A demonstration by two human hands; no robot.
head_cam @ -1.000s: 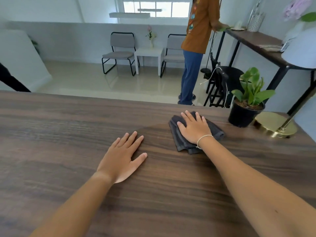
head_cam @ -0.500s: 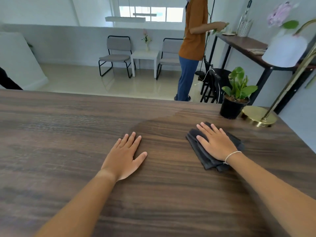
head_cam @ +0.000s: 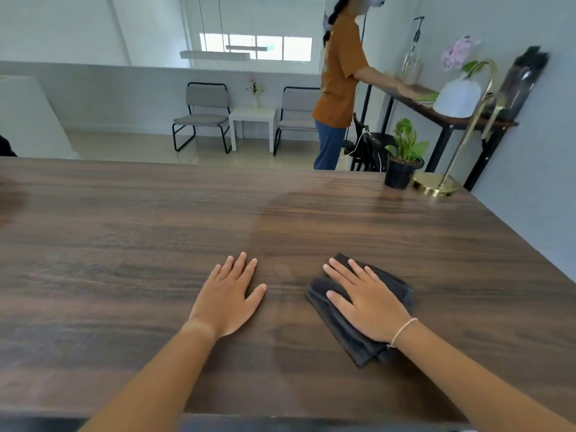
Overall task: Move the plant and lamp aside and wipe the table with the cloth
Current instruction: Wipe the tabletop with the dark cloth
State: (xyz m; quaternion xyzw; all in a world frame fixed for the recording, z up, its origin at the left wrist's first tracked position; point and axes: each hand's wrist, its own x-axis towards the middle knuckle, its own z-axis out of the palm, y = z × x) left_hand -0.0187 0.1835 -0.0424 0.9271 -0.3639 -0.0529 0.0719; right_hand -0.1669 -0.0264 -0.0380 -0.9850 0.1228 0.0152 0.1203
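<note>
The right hand (head_cam: 369,302) is lying palm down on the folded dark cloth (head_cam: 358,332), fingers (head_cam: 341,271) stretched flat and slightly spread, pressing rather than gripping it, near the table's (head_cam: 124,244) near edge, right of centre. The left hand (head_cam: 229,296) is resting flat on bare wood just beside it, fingers open and empty. Both forearms are reaching forward from the near edge. The plant (head_cam: 403,160) and lamp (head_cam: 436,183) are standing side by side at the far right corner.

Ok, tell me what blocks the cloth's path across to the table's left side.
Only the left hand, flat on the table just left of the cloth under the right hand. Beyond it, bare wood. Plant and lamp sit far right.
</note>
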